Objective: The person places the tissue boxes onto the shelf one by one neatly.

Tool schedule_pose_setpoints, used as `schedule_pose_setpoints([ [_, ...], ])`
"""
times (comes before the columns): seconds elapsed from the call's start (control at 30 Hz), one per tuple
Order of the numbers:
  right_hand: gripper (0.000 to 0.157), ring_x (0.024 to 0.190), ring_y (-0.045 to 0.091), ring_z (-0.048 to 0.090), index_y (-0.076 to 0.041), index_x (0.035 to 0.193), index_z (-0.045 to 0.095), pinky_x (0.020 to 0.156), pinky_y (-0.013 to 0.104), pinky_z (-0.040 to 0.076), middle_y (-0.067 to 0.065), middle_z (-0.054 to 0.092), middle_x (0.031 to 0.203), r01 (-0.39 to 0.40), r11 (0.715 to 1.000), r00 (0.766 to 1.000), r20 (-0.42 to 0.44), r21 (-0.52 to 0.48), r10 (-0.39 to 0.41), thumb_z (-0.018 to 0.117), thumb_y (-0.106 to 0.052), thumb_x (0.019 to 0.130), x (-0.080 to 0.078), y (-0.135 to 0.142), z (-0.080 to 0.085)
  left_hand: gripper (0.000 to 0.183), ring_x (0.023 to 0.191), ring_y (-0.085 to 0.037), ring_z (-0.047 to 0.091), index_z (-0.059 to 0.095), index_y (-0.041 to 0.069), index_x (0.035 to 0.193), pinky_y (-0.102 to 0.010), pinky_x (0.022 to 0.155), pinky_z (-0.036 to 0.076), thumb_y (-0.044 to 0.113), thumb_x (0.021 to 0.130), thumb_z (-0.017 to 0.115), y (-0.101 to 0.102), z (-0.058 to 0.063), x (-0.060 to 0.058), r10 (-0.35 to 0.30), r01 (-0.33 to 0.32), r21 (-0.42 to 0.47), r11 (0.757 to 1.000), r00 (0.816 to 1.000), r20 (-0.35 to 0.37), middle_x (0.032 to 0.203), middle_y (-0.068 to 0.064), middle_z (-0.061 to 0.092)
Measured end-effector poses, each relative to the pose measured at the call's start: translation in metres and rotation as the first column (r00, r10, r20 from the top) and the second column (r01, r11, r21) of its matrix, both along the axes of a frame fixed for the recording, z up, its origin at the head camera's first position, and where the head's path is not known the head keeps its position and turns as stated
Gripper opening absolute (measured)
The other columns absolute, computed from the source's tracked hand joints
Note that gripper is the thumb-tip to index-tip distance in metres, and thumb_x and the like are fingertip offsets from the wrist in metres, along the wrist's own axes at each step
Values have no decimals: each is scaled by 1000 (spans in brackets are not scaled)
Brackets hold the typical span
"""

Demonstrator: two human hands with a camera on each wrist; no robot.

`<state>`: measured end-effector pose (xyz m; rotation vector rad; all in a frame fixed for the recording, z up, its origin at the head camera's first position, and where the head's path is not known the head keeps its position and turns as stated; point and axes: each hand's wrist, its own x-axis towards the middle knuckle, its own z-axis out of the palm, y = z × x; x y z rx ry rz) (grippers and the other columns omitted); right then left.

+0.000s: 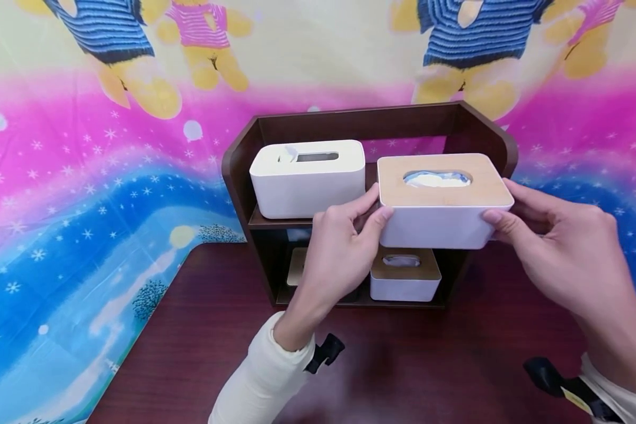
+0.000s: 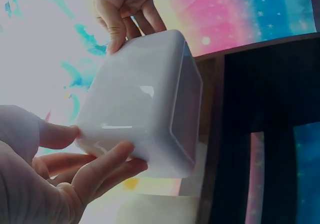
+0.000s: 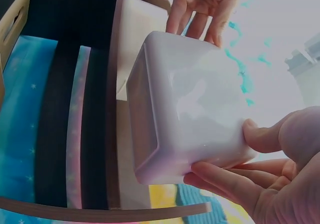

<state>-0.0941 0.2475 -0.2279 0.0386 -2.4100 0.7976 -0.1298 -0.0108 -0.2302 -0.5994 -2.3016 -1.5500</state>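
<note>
Both hands hold a white tissue box with a light wooden lid [image 1: 440,227], raised in front of the right part of the shelf's upper level. Tissue shows through the oval slot in its lid. My left hand [image 1: 344,247] grips the box's left end, thumb on the front. At the right end, my right hand [image 1: 572,247] grips it with the thumb near the front corner. Both wrist views show the box's white body [image 2: 130,89] from below, between the two hands. An all-white tissue box [image 1: 310,188] stands on the upper shelf, left of the held one.
The dark brown two-level shelf [image 1: 360,123] stands on a reddish-brown table [image 1: 201,341]. On its lower level sit a smaller wood-lidded tissue box [image 1: 405,288] and, partly behind my left arm, a beige-topped item [image 1: 295,268]. A colourful printed cloth [image 1: 85,176] hangs behind.
</note>
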Motion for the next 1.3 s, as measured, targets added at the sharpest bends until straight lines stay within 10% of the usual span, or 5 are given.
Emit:
schedule_pose_setpoints([
  [0.23,61,73,-38,50,-20,158,53,69,-6,40,28,70,134,-8,994,999,33,-105,12,71,-39,103,-20,-7,2,46,53,-14,56,62,9,149,-19,48,36,23,106,70,12,0,-19,51,-52,58,997,999,14,75,-12,70],
  [0.6,55,81,-35,55,-28,155,54,58,4,45,18,67,143,73,982,997,8,-172,-73,69,-41,104,-40,-16,-1,43,63,-15,70,65,9,146,-14,56,51,22,106,68,27,-6,-34,147,-143,83,986,988,-50,105,-14,83],
  [0.77,53,74,-38,47,-30,154,55,54,5,43,11,67,144,118,976,993,-8,-185,-122,67,-43,104,-46,-16,0,42,55,-13,61,65,9,147,-19,51,47,24,108,67,34,-3,-39,167,-163,51,985,983,-79,78,-9,74],
  [1.0,49,124,29,72,-33,154,55,73,0,46,5,66,146,163,967,986,-10,-193,-168,64,-42,106,-51,-17,0,43,57,-7,62,65,5,146,-17,50,47,22,107,68,43,-2,-44,195,-191,41,981,974,-113,92,-13,81],
  [1.3,48,133,35,67,-28,157,51,102,45,57,8,61,151,201,963,979,-7,-181,-206,59,-35,110,-51,-24,1,40,71,-14,76,68,7,144,-12,55,47,23,107,68,49,-5,-48,243,-246,2,969,954,-176,119,-11,82],
])
